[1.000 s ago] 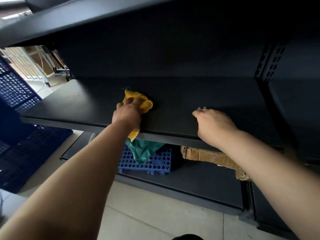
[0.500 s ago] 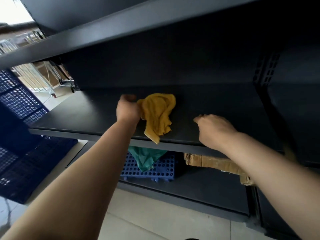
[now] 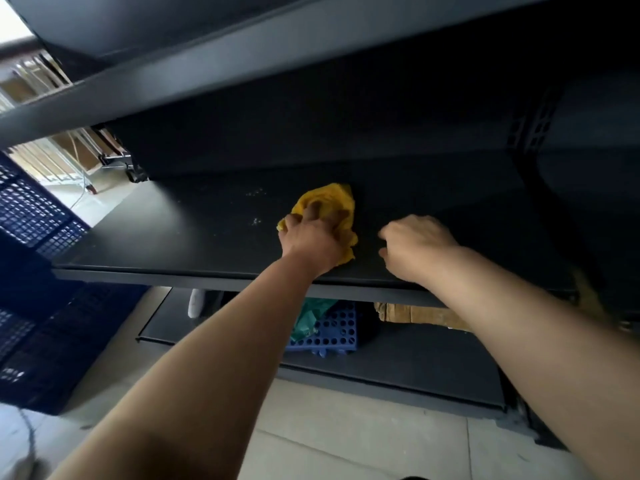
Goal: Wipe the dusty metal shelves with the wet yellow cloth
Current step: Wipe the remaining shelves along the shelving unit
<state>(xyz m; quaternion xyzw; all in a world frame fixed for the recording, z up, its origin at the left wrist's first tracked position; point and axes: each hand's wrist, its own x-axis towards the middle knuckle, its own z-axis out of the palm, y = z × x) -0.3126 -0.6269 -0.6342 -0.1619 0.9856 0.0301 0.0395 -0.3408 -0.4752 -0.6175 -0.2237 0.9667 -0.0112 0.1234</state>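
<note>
Fingers [image 3: 316, 211] in crumpled yellow cloth [image 3: 337, 197]

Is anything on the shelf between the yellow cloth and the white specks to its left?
Nothing visible. The left hand grips the yellow cloth on the shelf, and only bare surface lies between it and the white specks. The right hand rests on the cloth's other side.

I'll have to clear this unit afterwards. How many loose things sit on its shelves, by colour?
Yellow: 1, cloth
Green: 1, crumpled sheet
Blue: 1, perforated tray
Brown: 1, cardboard
White: 1, small object, unclear what
Total: 5
</note>
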